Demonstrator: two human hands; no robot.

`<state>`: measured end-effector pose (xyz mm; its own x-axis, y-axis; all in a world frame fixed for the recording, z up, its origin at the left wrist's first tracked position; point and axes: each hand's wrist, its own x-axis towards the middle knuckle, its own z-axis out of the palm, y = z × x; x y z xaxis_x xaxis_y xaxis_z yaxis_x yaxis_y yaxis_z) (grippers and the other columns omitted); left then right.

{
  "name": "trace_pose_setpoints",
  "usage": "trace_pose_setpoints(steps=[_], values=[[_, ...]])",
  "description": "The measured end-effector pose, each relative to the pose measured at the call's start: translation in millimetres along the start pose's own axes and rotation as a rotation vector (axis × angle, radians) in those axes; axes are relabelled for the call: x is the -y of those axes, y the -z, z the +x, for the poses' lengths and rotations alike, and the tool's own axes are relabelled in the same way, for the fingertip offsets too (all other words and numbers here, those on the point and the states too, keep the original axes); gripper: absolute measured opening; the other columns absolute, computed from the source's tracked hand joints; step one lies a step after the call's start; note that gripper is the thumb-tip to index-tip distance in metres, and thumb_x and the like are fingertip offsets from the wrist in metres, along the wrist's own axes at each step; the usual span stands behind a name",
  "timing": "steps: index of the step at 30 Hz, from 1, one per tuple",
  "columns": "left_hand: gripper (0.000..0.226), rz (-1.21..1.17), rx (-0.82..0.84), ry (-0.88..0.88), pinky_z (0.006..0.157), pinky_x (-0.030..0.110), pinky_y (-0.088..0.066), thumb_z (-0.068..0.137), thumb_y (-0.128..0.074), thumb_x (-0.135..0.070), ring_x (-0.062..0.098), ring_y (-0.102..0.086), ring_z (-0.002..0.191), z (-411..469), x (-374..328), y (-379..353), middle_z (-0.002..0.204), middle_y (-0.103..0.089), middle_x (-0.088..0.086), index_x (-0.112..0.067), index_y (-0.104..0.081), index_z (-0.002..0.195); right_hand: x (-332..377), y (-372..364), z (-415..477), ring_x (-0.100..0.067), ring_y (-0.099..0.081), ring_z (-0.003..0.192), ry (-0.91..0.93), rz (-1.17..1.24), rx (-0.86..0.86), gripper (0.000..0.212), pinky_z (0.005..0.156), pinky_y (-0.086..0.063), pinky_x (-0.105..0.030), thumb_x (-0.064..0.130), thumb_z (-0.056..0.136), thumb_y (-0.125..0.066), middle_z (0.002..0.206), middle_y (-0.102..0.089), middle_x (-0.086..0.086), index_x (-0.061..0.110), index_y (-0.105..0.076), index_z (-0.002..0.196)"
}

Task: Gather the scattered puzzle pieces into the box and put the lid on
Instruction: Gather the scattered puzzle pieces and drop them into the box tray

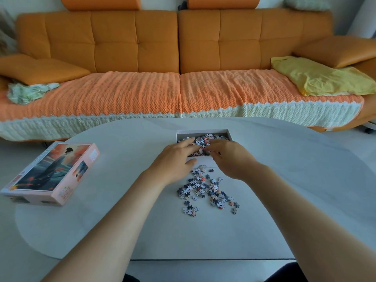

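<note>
A white open box [203,131] sits at the far middle of the table, partly filled with small puzzle pieces [205,139]. Both my hands reach over its near wall. My left hand [177,157] lies with fingers stretched over the pieces inside, thumb on the box's near edge. My right hand [230,157] has its fingers curled down into the pieces; what it holds is hidden. A scatter of loose pieces [207,190] lies on the table just in front of the box. The lid [50,174], pink with a printed picture, lies at the left of the table.
The pale grey table [122,220] has a rounded far edge and a straight near edge. An orange sofa [179,58] with a knitted cover stands behind it, bearing a yellow cloth [317,78] and a green patterned cloth [28,92].
</note>
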<state>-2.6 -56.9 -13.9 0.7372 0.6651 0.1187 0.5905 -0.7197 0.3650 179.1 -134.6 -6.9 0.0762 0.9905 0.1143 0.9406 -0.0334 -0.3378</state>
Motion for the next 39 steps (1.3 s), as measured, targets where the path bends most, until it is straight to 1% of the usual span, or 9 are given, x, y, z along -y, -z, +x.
trace_pose_setpoints(steps=[4,6,9,14,20,23,27,33,39], values=[[0.032,0.050,-0.178,-0.104,0.103,0.039,-0.041,0.091,-0.062,-0.022,0.020,-0.048,0.123,-15,1,4,0.138,-0.047,-0.008,-0.022,-0.064,0.123,11,6,-8,-0.015,-0.063,0.096,0.142,0.035,-0.190,0.029,0.085,-0.053,-0.034,0.008,0.092,-0.051,0.108,-0.069,0.002,0.019,-0.074,0.105],[0.017,0.055,-0.218,-0.140,0.085,0.031,-0.046,0.088,-0.064,-0.023,0.015,-0.053,0.105,-25,-1,7,0.113,-0.052,-0.010,-0.022,-0.065,0.105,22,6,-16,-0.010,-0.063,0.081,0.182,0.042,-0.126,0.027,0.076,-0.054,-0.029,0.010,0.092,-0.053,0.102,-0.072,0.004,0.022,-0.075,0.104],[0.013,0.030,-0.061,-0.072,0.067,0.024,-0.042,0.088,-0.063,-0.033,0.011,-0.056,0.088,-39,-4,9,0.100,-0.051,-0.015,-0.029,-0.060,0.099,31,-5,-25,-0.014,-0.066,0.091,0.178,-0.052,0.071,0.029,0.079,-0.056,-0.032,0.020,0.093,-0.053,0.111,-0.071,0.008,0.032,-0.070,0.113],[0.054,0.055,0.216,0.042,0.077,0.027,-0.046,0.076,-0.071,-0.051,0.006,-0.052,0.087,-57,1,5,0.111,-0.048,-0.015,-0.038,-0.053,0.125,29,-21,-34,-0.018,-0.051,0.120,0.172,-0.115,0.202,0.041,0.094,-0.049,-0.041,0.021,0.091,-0.049,0.135,-0.055,0.013,0.035,-0.059,0.128],[0.043,-0.040,0.146,0.039,0.083,0.026,-0.046,0.089,-0.067,-0.032,0.010,-0.055,0.096,-56,1,-9,0.111,-0.050,-0.008,-0.026,-0.056,0.130,24,-9,-40,-0.010,-0.052,0.122,0.091,-0.011,0.261,0.038,0.105,-0.043,-0.034,0.016,0.094,-0.049,0.132,-0.058,0.015,0.035,-0.063,0.123],[0.058,-0.010,0.133,0.015,0.087,0.028,-0.045,0.091,-0.060,-0.035,0.010,-0.049,0.111,-53,-4,-12,0.128,-0.042,-0.009,-0.028,-0.039,0.145,21,8,-45,-0.011,-0.054,0.117,0.046,0.006,0.229,0.032,0.102,-0.042,-0.028,0.028,0.096,-0.054,0.136,-0.054,0.013,0.034,-0.060,0.127],[0.060,0.026,0.191,-0.013,0.102,0.033,-0.039,0.092,-0.055,-0.039,0.009,-0.024,0.136,-47,-7,-18,0.139,-0.034,-0.009,-0.027,-0.035,0.147,17,12,-53,-0.019,-0.051,0.116,-0.107,-0.142,0.381,0.070,0.095,-0.045,-0.032,0.052,0.079,-0.070,0.134,-0.043,0.004,0.033,-0.044,0.141],[0.048,-0.122,0.158,-0.034,0.091,0.022,-0.038,0.092,-0.063,-0.029,0.009,-0.048,0.112,-40,-17,-18,0.121,-0.046,-0.011,-0.027,-0.050,0.139,19,0,-48,-0.013,-0.050,0.094,-0.155,-0.001,0.344,0.062,0.077,-0.042,-0.023,0.041,0.082,-0.072,0.115,-0.045,0.004,0.027,-0.050,0.139],[0.077,-0.001,0.281,0.045,0.090,0.022,-0.036,0.084,-0.068,-0.038,0.008,-0.040,0.113,-46,-4,-6,0.127,-0.036,-0.010,-0.029,-0.029,0.150,18,0,-48,-0.023,-0.053,0.118,-0.193,-0.022,0.399,0.085,0.095,-0.047,-0.033,0.052,0.077,-0.074,0.140,-0.035,-0.002,0.026,-0.036,0.148]])
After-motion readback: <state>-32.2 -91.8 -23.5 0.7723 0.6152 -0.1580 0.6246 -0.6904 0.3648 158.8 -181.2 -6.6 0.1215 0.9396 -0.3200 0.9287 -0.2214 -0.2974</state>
